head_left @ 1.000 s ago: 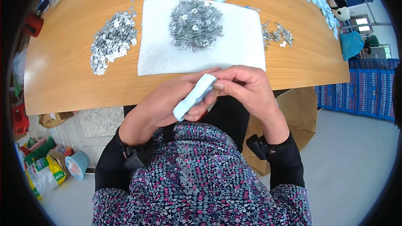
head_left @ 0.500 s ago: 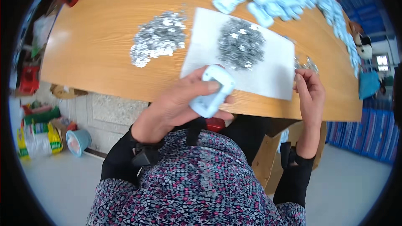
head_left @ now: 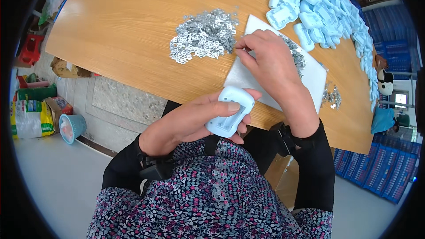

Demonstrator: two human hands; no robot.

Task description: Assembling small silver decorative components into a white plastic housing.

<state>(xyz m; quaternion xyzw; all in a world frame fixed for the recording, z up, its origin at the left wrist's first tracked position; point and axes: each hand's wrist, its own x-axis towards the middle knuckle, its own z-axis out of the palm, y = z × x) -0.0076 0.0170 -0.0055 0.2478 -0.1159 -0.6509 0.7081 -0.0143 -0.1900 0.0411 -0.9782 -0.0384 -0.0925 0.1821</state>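
Observation:
A light-blue plastic casing [head_left: 237, 94] with a recessed compartment is held in my left hand [head_left: 186, 121], the thumb lying over its face. It is tilted just in front of the table edge. My right hand [head_left: 274, 62] hovers over the white sheet [head_left: 316, 73], thumb and forefinger pinched close to the right edge of a pile of small silvery metal pieces [head_left: 201, 40]. Whatever those fingertips hold is too small to make out. Behind this hand, a second pile of metal pieces [head_left: 296, 57] on the sheet is partly hidden.
A large heap of light-blue casings [head_left: 327, 17] covers the far right of the wooden table [head_left: 119, 31]. A few metal pieces [head_left: 332, 96] lie right of the sheet. Blue bins [head_left: 376, 168] stand at the right, and a small blue basket [head_left: 73, 128] on the floor at left.
My right hand has moved left from the sheet's right edge to beside the left metal pile. The casing stays in my left hand. The whole view has shifted and turned.

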